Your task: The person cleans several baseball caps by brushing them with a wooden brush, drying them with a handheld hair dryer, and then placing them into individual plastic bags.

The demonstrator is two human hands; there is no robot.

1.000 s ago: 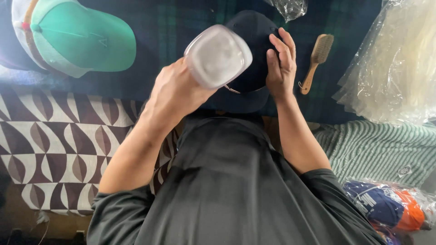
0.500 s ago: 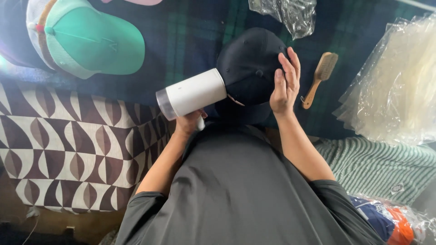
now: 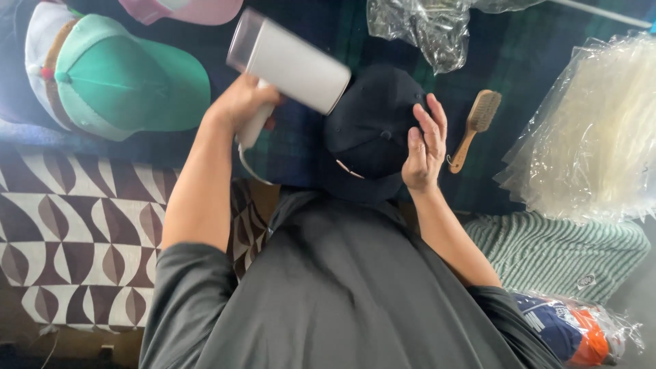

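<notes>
A dark navy cap [image 3: 372, 130] lies on a dark plaid cloth [image 3: 301, 143] right in front of me. My right hand [image 3: 424, 147] rests flat against the cap's right side, fingers spread. My left hand [image 3: 239, 102] grips the handle of a white handheld steamer [image 3: 290, 61], held up and tilted, its nozzle end touching or just over the cap's upper left. The steamer's cord runs down below my left hand.
A green cap [image 3: 126, 82] and a pink cap [image 3: 184, 10] lie at the upper left. A wooden brush [image 3: 475, 123] sits right of the navy cap. Clear plastic bags [image 3: 588, 130] pile at the right, a crumpled one [image 3: 417, 27] above. A patterned brown-and-white cloth [image 3: 82, 232] lies left.
My left hand has swung the steamer up and to the left, tilting its clear end toward the upper left. My right hand stays on the navy cap.
</notes>
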